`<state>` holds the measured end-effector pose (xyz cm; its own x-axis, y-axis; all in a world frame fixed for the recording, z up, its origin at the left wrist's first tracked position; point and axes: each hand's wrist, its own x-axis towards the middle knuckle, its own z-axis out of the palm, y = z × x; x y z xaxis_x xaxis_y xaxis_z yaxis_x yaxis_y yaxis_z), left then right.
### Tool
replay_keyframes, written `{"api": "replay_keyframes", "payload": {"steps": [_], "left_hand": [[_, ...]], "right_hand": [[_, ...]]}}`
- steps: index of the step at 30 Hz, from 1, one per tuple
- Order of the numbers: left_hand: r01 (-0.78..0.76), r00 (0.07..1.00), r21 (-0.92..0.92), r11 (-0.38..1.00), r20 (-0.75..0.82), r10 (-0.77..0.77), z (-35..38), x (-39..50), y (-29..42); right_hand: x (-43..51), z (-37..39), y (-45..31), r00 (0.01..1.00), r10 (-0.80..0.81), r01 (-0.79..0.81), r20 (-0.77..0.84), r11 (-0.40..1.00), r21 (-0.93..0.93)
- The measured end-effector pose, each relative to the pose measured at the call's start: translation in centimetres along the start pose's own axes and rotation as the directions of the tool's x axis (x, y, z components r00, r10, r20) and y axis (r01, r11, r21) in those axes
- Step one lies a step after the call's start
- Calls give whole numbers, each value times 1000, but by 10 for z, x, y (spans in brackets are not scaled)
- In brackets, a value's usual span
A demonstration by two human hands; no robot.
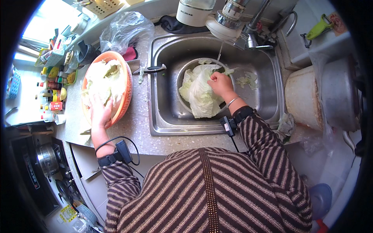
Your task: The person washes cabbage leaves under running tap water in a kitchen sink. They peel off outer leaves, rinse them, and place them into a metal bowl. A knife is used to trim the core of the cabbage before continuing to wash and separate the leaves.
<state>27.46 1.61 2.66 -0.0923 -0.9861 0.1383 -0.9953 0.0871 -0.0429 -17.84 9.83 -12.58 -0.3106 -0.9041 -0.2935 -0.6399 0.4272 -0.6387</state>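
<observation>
My left hand (100, 112) rests on pale cabbage leaves (107, 75) heaped in an orange plastic basket (127, 96), on the counter left of the sink. Its thumb and fingers are spread, and the fingertips partly blend into the leaves. Over the sink, my right hand (221, 84) pinches a large cabbage leaf (202, 93) at its upper right side. That leaf lies among others in a round metal basin (182, 100), drooping over the near rim. A thin stream of water (219, 52) runs from the faucet filter (224, 27) into the basin's far side.
A knife (154, 68) lies with its handle over the left edge of the steel sink (163, 122). Cabbage scraps (247, 80) sit on the sink floor. Bottles (54, 94) line the far left; a plastic bag (125, 30) stands behind the basket. Large pots (304, 96) flank the right.
</observation>
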Motion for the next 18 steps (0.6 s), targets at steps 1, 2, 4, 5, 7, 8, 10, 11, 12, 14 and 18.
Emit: {"api": "replay_keyframes", "payload": {"steps": [1, 2, 4, 5, 7, 8, 10, 11, 12, 14, 18], "left_hand": [[-62, 996, -70, 996, -62, 58, 0, 0, -3], [-77, 995, -152, 985, -75, 66, -4, 0, -4], [-70, 995, -255, 964, -89, 49, -23, 3, 0], [-96, 983, -362, 927, -181, 31, -34, 3, 7], [-115, 950, -594, 796, -301, -88, -51, 1, 34], [-121, 943, -843, 524, -262, -204, -51, 1, 56], [-269, 960, -872, 409, -279, 35, -50, -6, 102], [-211, 973, -942, 261, -177, 151, -43, -11, 130], [-124, 968, -987, 106, -97, 232, -31, -12, 160], [-59, 956, -960, 275, 25, 294, -8, -8, 217], [428, 824, -898, -105, 340, 454, 14, 2, 276]], "right_hand": [[-1, -2, 1, 997, -75, 75, -5, 994, 75], [-3, -5, 2, 993, -116, 116, -6, 984, 132], [-7, -10, -2, 985, -172, 128, 23, 813, 568], [-12, -13, -6, 985, -163, 69, 59, 678, 731], [-21, -28, -14, 978, -67, -127, 196, 552, 824], [-25, -35, -21, 975, -56, -167, 217, 467, 868], [-33, -51, -36, 971, -68, -194, 228, 328, 925], [-37, -59, -44, 973, -89, -182, 214, 276, 944], [-40, -67, -51, 974, -108, -171, 199, 224, 960], [-43, -81, -65, 978, -146, -120, 148, 184, 976], [-45, -102, -84, 979, -200, -15, 28, 69, 997]]}}
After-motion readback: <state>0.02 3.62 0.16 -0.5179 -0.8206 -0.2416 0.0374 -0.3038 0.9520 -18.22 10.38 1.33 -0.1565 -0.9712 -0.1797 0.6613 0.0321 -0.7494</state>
